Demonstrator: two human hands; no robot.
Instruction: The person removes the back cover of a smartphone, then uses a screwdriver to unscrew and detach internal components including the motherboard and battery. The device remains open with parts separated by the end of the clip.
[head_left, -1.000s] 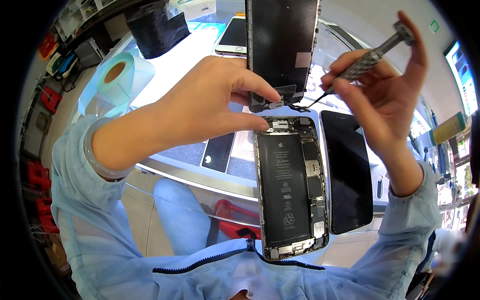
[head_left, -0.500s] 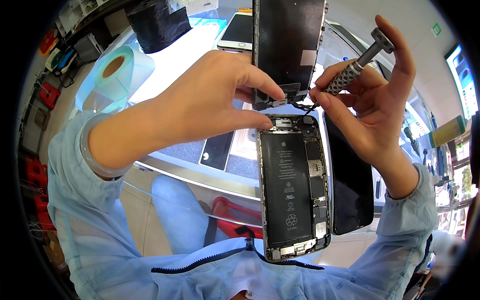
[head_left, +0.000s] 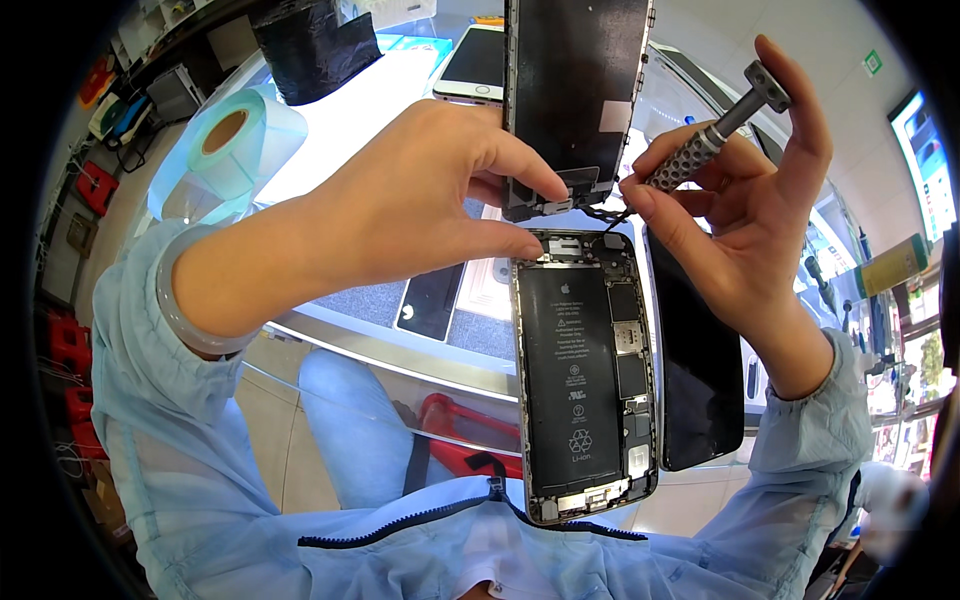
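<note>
An opened phone stands before me, its dark battery (head_left: pixel 572 380) and circuit parts bared in the housing (head_left: pixel 640 460). Its screen panel (head_left: pixel 572 90) is raised upright at the far end, near the dark ribbon cables. My left hand (head_left: pixel 440 190) grips the phone at this joint, index finger on the panel's lower edge and thumb on the housing's upper left corner. In my right hand (head_left: pixel 745 230) is a grey screwdriver (head_left: pixel 690 158) with a dimpled handle, pinched between thumb and fingers. Its thin tip points down at the housing's upper right corner; exact contact is too small to tell.
A second phone with a black screen (head_left: pixel 702 370) lies right of the housing. Farther off are a white phone (head_left: pixel 474 62), a label roll (head_left: pixel 250 140) and a black bag (head_left: pixel 310 55). Another dark phone (head_left: pixel 430 300) lies on the grey mat. A red stool (head_left: pixel 460 430) stands below the table edge.
Both hands keep almost the same pose. The screwdriver's upper end sits very slightly lower, and the view has shifted a little.
</note>
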